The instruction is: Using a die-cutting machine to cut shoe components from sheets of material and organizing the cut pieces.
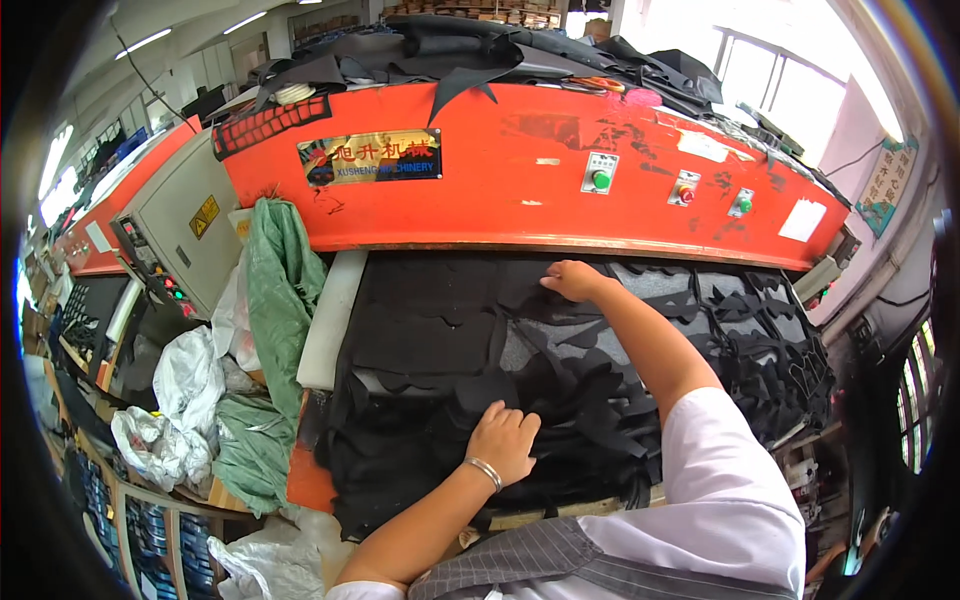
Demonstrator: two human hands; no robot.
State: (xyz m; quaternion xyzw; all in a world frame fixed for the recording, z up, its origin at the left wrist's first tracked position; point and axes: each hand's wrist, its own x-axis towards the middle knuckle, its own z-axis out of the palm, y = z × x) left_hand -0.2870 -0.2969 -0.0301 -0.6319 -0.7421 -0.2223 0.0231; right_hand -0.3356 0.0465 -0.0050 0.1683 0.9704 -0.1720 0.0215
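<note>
My left hand (505, 443) is closed, its fingers curled at the edge of some black cut pieces (480, 393) near the front of the machine bed. Farther back, below the red beam, my right hand (573, 281) pinches a black sheet (530, 298). Its fingertips are partly hidden from view. Around both hands lies more thin black material, with curved cut-outs and narrow scraps (600, 400). Grey backing (575, 352) shows through the gaps. On the left part of the bed the black layer (425, 340) is mostly whole, with cut outlines in it.
A red machine beam (480, 200) with push buttons (600, 180) spans the bed, dark sheets (450, 60) heaped on top. At the left stand a grey control box (185, 220), a white bar (333, 320), a green sack (280, 290) and white plastic bags (180, 390).
</note>
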